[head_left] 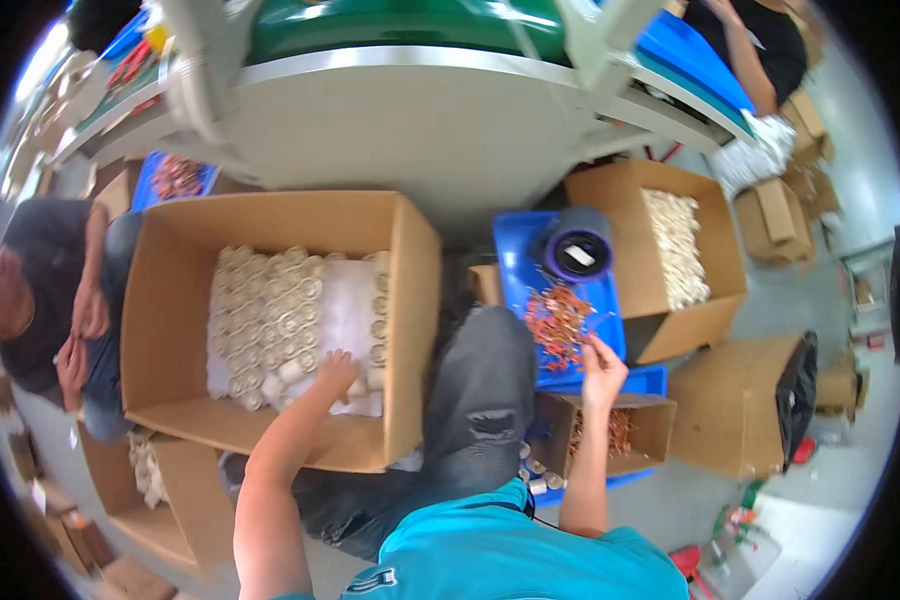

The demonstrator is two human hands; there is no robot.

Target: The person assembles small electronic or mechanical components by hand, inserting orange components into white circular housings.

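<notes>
A large cardboard box (415, 330) stands left of centre, with rows of small cream-white cylindrical pieces (270, 310) on a white sheet (348, 310). Inside it, my left hand (338, 376) reaches down beside some of these pieces, fingers stretched and apart. At the right lies a blue tray (513, 245) with a heap of small red and orange pieces (557, 325) and a dark round container (578, 255) with a purple rim. My right hand (603, 372) is over the tray's near right edge, thumb and fingers pinched together; what is between them is too small to make out.
Below the tray sits a small carton (653, 425) of reddish pieces. A box (610, 190) of white pieces stands at the far right, a bag-lined carton (725, 410) nearer. Ahead is a grey machine panel (400, 130). Another person's hands (82, 335) are at the left.
</notes>
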